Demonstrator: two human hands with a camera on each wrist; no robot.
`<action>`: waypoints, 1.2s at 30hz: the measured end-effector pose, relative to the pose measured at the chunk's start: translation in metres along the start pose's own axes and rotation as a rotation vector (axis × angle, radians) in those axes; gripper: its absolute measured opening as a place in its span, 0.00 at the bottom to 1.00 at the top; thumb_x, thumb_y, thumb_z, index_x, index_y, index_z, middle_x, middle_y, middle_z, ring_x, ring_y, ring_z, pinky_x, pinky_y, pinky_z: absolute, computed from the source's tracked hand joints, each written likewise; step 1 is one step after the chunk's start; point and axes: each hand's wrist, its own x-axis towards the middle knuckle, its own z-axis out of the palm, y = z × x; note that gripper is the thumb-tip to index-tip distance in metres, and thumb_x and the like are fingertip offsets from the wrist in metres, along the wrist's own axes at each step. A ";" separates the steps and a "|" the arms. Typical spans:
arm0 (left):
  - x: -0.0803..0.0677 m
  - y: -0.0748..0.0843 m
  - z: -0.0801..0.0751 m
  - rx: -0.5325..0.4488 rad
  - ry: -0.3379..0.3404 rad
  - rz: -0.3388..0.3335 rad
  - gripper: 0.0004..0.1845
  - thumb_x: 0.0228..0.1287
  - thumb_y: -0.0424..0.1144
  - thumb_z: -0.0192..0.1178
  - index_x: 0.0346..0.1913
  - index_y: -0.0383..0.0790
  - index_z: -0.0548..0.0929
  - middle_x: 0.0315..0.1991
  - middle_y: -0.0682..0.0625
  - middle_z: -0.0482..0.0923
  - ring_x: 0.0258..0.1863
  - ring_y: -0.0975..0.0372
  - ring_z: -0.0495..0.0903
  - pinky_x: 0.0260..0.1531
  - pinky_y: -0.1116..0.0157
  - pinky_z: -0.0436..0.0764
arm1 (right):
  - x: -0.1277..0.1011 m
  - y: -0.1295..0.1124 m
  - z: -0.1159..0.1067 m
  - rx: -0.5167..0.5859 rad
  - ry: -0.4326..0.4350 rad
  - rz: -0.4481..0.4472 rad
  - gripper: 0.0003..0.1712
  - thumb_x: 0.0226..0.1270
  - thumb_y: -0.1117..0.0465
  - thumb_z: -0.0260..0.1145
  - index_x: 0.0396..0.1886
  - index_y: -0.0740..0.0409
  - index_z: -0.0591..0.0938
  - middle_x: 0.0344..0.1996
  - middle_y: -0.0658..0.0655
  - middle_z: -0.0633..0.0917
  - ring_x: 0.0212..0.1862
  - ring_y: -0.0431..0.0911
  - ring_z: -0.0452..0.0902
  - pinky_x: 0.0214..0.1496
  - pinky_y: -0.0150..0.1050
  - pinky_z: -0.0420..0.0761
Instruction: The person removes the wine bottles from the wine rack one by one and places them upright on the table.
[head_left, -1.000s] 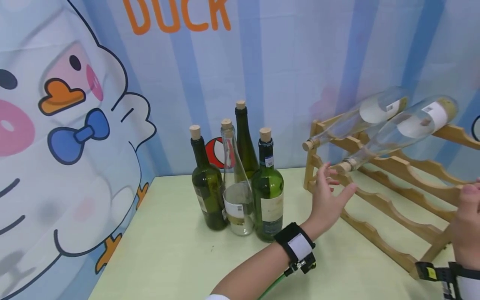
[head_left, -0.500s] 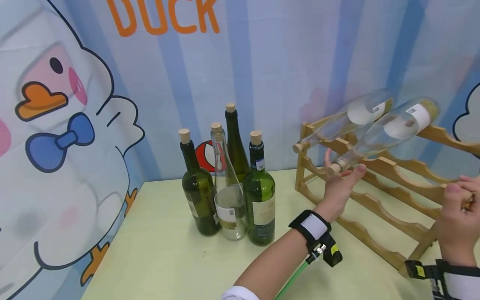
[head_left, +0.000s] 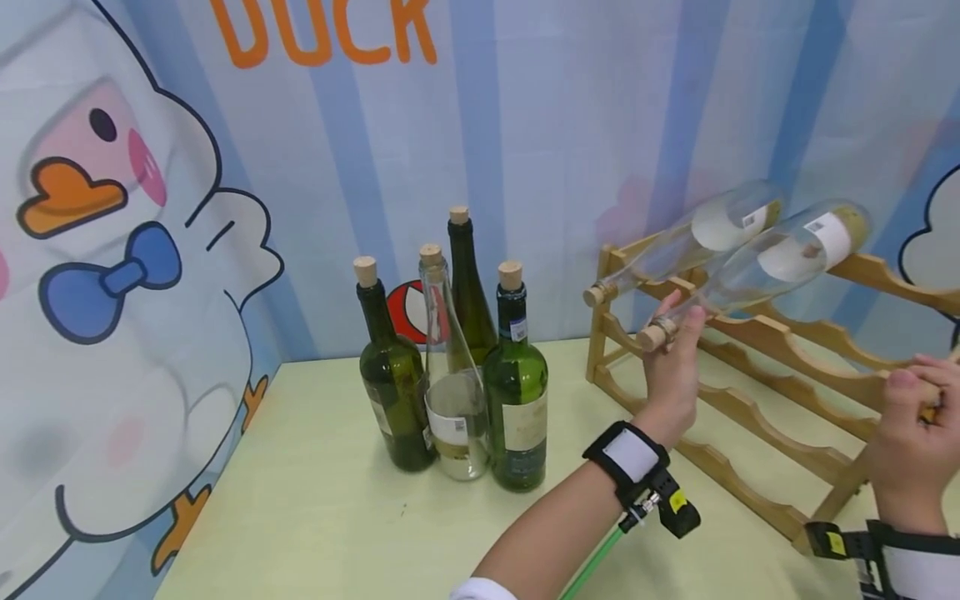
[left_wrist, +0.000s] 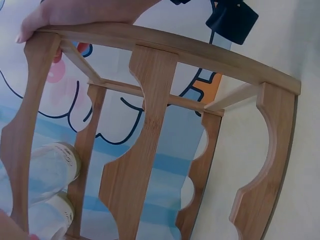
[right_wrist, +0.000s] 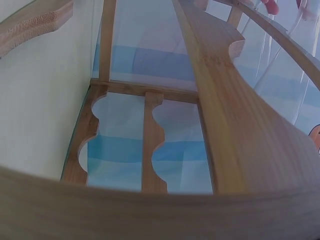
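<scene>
My left hand (head_left: 670, 379) holds the corked neck of the nearer clear glass bottle (head_left: 780, 258), thumb on top and fingers behind. That bottle lies tilted on the top tier of the wooden wine rack (head_left: 765, 417), cork pointing left. A second clear bottle (head_left: 697, 229) lies beside it, farther back. At the rack's near right end, my right hand (head_left: 915, 442) grips the wooden frame with curled fingers. The left wrist view shows the right hand (left_wrist: 90, 12) over the frame's end and both bottle bases (left_wrist: 65, 160). Blurred wood fills the foreground of the right wrist view.
Several corked bottles stand upright in a cluster left of the rack: dark green (head_left: 395, 375), clear (head_left: 453, 417), tall green (head_left: 471, 292) and green with a pale label (head_left: 517, 400). A printed duck cloth (head_left: 555, 125) hangs behind the pale table (head_left: 322, 500).
My left hand has moved from beside the nearer bottle's cork onto its neck. The bottle has shifted slightly left. My right hand shows more fully on the rack's end as the head view swings right.
</scene>
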 end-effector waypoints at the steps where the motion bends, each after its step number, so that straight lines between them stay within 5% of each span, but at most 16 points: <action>1: -0.001 0.001 -0.002 -0.011 -0.001 0.011 0.18 0.60 0.53 0.52 0.54 0.62 0.70 0.47 0.59 0.71 0.48 0.64 0.71 0.48 0.60 0.69 | 0.000 0.001 0.001 0.002 -0.003 0.001 0.13 0.63 0.61 0.52 0.30 0.33 0.67 0.37 0.29 0.70 0.50 0.27 0.64 0.56 0.26 0.58; 10: -0.001 0.020 -0.030 -0.013 0.014 0.121 0.17 0.58 0.46 0.54 0.49 0.44 0.75 0.44 0.58 0.75 0.41 0.69 0.73 0.44 0.67 0.70 | 0.006 0.003 0.006 -0.024 -0.015 -0.073 0.15 0.63 0.62 0.50 0.26 0.32 0.64 0.34 0.27 0.69 0.45 0.23 0.63 0.57 0.26 0.59; 18: -0.008 0.031 -0.059 -0.076 0.137 0.056 0.14 0.58 0.45 0.53 0.45 0.43 0.77 0.43 0.55 0.76 0.41 0.66 0.70 0.42 0.64 0.64 | 0.006 0.012 0.003 -0.180 0.016 -0.017 0.12 0.64 0.60 0.51 0.35 0.32 0.72 0.37 0.22 0.66 0.47 0.26 0.66 0.58 0.28 0.62; 23: -0.014 0.041 -0.063 -0.163 0.161 0.110 0.08 0.57 0.42 0.52 0.38 0.46 0.77 0.39 0.57 0.76 0.39 0.65 0.69 0.40 0.65 0.63 | 0.011 0.014 -0.003 -0.210 -0.015 -0.076 0.14 0.66 0.61 0.49 0.41 0.61 0.79 0.35 0.22 0.63 0.40 0.20 0.60 0.49 0.22 0.58; 27: -0.016 0.051 -0.063 -0.179 0.152 0.193 0.05 0.56 0.41 0.51 0.34 0.50 0.76 0.38 0.58 0.75 0.38 0.65 0.70 0.39 0.66 0.64 | 0.014 0.016 -0.003 -0.231 -0.020 -0.117 0.20 0.65 0.61 0.48 0.44 0.77 0.72 0.31 0.22 0.60 0.33 0.18 0.52 0.40 0.21 0.50; 36: -0.013 0.070 -0.073 -0.258 0.154 0.277 0.02 0.58 0.42 0.51 0.29 0.52 0.70 0.36 0.58 0.75 0.43 0.64 0.71 0.46 0.62 0.64 | 0.012 0.020 0.004 -0.246 -0.004 0.007 0.18 0.66 0.61 0.49 0.52 0.63 0.73 0.35 0.21 0.61 0.39 0.17 0.55 0.49 0.20 0.57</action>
